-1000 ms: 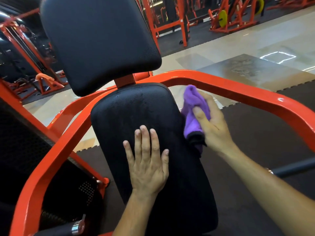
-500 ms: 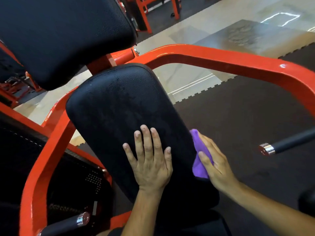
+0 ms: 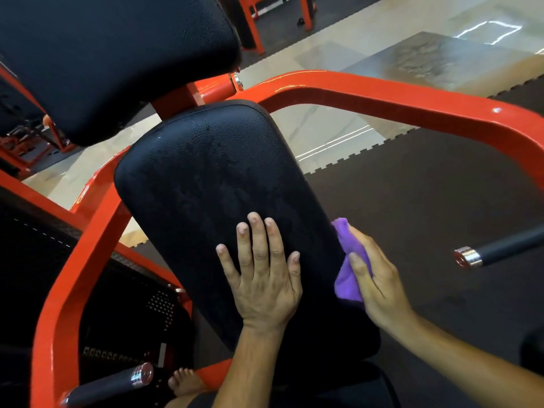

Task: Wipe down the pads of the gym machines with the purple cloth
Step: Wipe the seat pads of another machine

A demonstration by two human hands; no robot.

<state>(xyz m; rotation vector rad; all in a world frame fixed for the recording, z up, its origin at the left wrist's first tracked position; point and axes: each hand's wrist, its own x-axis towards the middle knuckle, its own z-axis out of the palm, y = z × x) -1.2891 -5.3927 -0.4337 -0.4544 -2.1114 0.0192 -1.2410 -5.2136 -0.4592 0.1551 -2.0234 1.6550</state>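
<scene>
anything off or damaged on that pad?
No damage shows. The pad has dull blotchy smears across its middle, ahead of the left hand lying flat on it. The right hand holds the cloth to the pad's right edge, away from the smears.

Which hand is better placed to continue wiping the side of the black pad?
The right hand: it holds the purple cloth against the black pad's right edge. The left hand lies flat on top, without cloth.

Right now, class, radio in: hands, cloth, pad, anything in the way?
Left hand flat on lower pad. Right hand presses purple cloth to pad's right edge. No obstruction.
</scene>
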